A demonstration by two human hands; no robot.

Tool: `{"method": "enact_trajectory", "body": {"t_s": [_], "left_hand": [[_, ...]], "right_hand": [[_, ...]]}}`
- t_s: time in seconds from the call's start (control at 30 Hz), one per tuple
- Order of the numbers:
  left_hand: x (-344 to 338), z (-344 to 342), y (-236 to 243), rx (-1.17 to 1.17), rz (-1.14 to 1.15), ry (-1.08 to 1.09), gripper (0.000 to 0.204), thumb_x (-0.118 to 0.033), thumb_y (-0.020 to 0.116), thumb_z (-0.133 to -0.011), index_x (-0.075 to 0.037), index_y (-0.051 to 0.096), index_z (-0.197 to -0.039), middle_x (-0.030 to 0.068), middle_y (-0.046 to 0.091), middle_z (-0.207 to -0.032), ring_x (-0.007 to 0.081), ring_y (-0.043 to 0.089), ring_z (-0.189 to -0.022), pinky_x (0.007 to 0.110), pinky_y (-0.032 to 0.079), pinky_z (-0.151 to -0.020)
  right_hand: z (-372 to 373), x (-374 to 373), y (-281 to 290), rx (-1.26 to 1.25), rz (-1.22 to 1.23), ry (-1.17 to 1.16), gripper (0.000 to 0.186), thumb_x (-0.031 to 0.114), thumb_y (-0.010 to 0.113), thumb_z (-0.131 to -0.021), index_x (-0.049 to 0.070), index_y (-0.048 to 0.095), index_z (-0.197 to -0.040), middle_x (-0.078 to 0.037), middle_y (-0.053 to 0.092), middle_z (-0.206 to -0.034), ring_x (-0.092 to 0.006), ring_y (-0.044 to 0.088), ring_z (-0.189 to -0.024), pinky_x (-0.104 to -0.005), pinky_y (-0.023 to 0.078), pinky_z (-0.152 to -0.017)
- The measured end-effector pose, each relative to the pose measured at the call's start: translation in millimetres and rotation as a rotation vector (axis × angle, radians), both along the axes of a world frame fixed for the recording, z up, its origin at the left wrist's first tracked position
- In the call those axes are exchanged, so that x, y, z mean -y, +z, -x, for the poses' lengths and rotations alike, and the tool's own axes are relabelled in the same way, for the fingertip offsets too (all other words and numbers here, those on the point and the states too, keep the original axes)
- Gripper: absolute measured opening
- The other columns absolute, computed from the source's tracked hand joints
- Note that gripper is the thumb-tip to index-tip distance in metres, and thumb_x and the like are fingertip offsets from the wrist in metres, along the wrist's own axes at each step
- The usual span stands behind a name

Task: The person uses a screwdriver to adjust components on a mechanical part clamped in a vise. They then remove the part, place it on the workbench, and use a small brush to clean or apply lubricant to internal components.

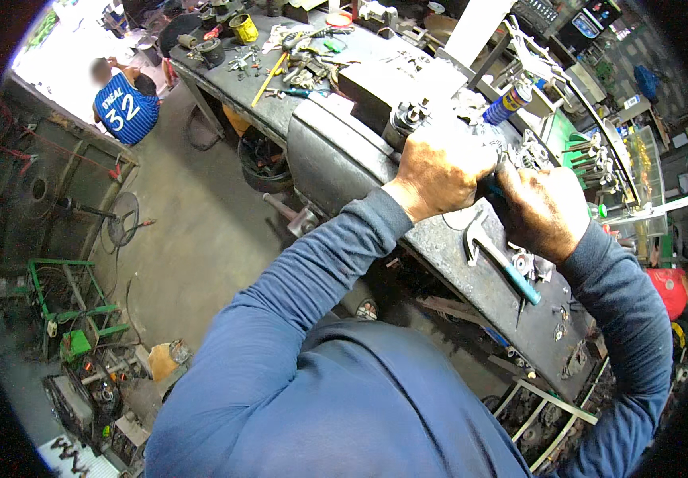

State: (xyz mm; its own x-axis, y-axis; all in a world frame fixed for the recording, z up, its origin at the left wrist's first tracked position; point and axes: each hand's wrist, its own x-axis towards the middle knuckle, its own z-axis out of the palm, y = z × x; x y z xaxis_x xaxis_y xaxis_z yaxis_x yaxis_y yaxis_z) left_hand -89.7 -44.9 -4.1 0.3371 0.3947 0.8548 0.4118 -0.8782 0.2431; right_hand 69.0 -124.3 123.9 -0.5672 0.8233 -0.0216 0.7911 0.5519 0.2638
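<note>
Both my hands are closed and close together over the workbench (471, 267). My left hand (447, 163) is a fist beside a dark round metal part (404, 119) with upright studs. My right hand (549, 205) curls around something dark, mostly hidden by the fingers. What each hand grips I cannot make out. Just below them, a claw hammer (513, 273) with a teal handle lies on the bench. Behind the hands, a blue and yellow spray can (509, 104) stands tilted in view. A large rounded grey metal body (334, 151) sits left of my left hand.
Tools and metal parts (312, 68) clutter the bench's far end, near a yellow tin (243, 29). A black bucket (264, 162) stands under the bench. A person in a blue striped shirt (127, 109) is low at the far left. A green metal frame (73, 299) stands at left.
</note>
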Motion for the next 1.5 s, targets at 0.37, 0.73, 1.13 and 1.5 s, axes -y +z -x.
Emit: {"method": "enact_trajectory", "body": {"t_s": [0.37, 0.73, 1.13, 1.5], "left_hand": [[-3.9, 5.8, -1.5, 0.003, -0.129, -0.053, 0.032, -0.035, 0.081, -0.073, -0.02, 0.071, -0.099, 0.0032, 0.068, -0.082, 0.0257, 0.068, -0.074, 0.041, 0.054, -0.064], [-0.4, -0.5, 0.6, -0.038, -0.027, 0.026, 0.018, -0.033, 0.075, -0.077, -0.02, 0.069, -0.087, 0.0041, 0.067, -0.08, 0.0268, 0.068, -0.072, 0.041, 0.054, -0.063], [6.6, -2.9, -4.7, -0.048, -0.08, -0.007, 0.02, -0.023, 0.071, -0.078, -0.018, 0.074, -0.097, 0.0052, 0.074, -0.092, 0.0251, 0.072, -0.083, 0.04, 0.057, -0.077], [1.9, -8.2, -3.7, 0.026, 0.007, 0.083, 0.025, -0.02, 0.074, -0.075, -0.018, 0.074, -0.1, 0.0044, 0.074, -0.091, 0.0252, 0.071, -0.08, 0.04, 0.056, -0.069]], "right_hand": [[24.0, 26.8, -22.2, -0.206, -0.181, -0.146, 0.019, 0.023, 0.067, -0.093, 0.007, 0.059, -0.092, -0.015, 0.064, -0.065, -0.0351, 0.067, -0.056, -0.0452, 0.052, -0.051], [6.2, 5.5, -7.9, -0.131, -0.032, 0.012, 0.017, 0.018, 0.071, -0.088, 0.009, 0.057, -0.094, -0.012, 0.064, -0.068, -0.0333, 0.066, -0.058, -0.0437, 0.051, -0.051], [10.3, 31.7, -32.0, -0.145, -0.152, -0.186, 0.017, 0.023, 0.068, -0.092, 0.009, 0.059, -0.094, -0.013, 0.066, -0.072, -0.0338, 0.068, -0.062, -0.0432, 0.052, -0.054], [-12.4, -6.6, -12.2, -0.086, -0.041, 0.059, 0.015, 0.02, 0.069, -0.09, 0.009, 0.059, -0.092, -0.012, 0.065, -0.071, -0.0325, 0.068, -0.064, -0.0435, 0.051, -0.055]]}}
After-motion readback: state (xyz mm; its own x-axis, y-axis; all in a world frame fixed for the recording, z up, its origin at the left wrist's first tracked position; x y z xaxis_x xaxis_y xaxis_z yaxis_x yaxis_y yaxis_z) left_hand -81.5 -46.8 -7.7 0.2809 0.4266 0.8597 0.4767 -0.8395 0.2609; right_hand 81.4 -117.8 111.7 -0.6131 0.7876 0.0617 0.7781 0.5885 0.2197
